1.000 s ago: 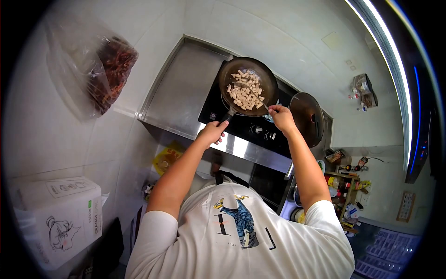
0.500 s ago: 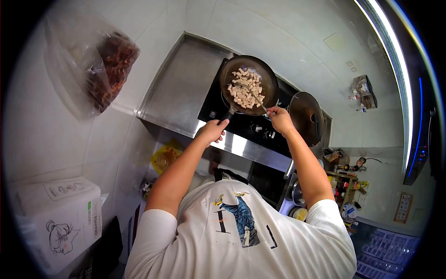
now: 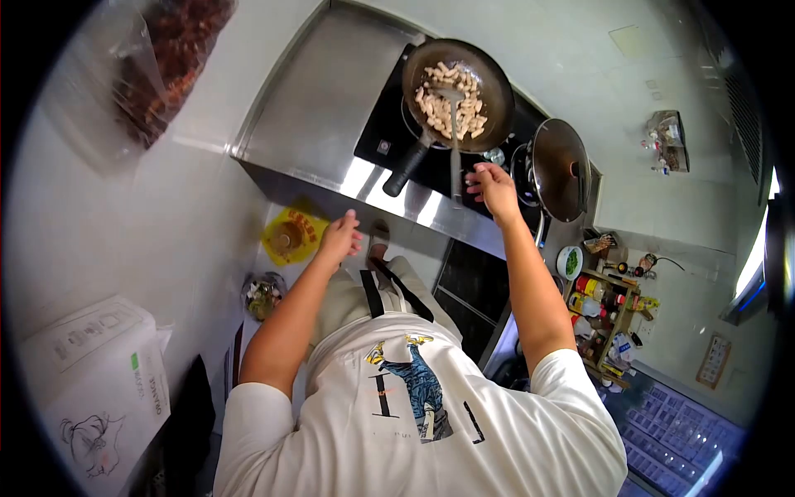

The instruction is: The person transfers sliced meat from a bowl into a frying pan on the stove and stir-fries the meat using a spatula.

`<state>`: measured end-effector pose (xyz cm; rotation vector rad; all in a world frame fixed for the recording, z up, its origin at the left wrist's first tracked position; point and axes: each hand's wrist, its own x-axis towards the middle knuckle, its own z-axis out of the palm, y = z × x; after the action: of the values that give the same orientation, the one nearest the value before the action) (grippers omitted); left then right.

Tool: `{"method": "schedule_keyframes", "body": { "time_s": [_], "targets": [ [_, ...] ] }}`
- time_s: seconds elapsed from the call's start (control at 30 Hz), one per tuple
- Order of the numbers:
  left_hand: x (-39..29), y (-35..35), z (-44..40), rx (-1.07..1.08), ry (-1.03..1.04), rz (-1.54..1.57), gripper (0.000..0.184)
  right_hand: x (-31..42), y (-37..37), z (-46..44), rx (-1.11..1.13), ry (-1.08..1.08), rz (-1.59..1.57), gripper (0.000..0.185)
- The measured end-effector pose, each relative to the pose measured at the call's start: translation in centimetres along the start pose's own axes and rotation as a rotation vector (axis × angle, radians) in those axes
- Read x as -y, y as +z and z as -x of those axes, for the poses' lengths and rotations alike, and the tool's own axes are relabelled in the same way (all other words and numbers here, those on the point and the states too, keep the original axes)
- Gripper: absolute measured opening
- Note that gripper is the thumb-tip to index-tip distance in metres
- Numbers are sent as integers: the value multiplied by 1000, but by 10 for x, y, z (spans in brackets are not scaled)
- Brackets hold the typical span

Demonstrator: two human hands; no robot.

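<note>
A dark frying pan [image 3: 497, 99] sits on the black stove with its handle toward me. Pale pieces of meat [image 3: 468, 108], cut small, lie in it. A metal spatula [image 3: 455, 161] rests among them, its handle reaching over the pan's rim toward the stove's front edge. My right hand [image 3: 494, 195] is just right of the spatula handle, apart from it, with fingers loosely bent and nothing in them. My left hand [image 3: 338, 240] hangs in the air in front of the counter, below the pan handle, fingers apart and holding nothing.
Right of the frying pan stands a second pan with a lid [image 3: 556, 178]. A bowl of chopped greens [image 3: 570, 262] and a rack of bottles [image 3: 600, 306] are farther right. A steel counter [image 3: 319, 108] lies to the left, and a yellow bag [image 3: 296, 234] below it.
My left hand has let go of the pan handle and drawn back down-left. My right hand has released the spatula, which now rests in the pan. The camera view has shifted.
</note>
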<state>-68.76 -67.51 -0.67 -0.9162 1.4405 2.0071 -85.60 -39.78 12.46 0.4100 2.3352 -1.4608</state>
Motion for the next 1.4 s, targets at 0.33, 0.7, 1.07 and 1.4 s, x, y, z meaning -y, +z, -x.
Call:
{"method": "schedule_keyframes", "body": {
  "time_s": [0.33, 0.7, 1.07, 1.4],
  "targets": [
    [354, -124, 74, -450, -216, -188, 27, -127, -18, -79, -392, -138, 435, 34],
    [547, -43, 220, -178, -761, -724, 24, -149, -12, -119, -462, -289, 615, 51],
    [666, -20, 210, -140, -531, -520, 33, -122, 8, -89, -378, -64, 240, 35],
    [645, -20, 208, -40, -717, -587, 38, -132, 1, -97, -467, -173, 385, 27]
  ]
}}
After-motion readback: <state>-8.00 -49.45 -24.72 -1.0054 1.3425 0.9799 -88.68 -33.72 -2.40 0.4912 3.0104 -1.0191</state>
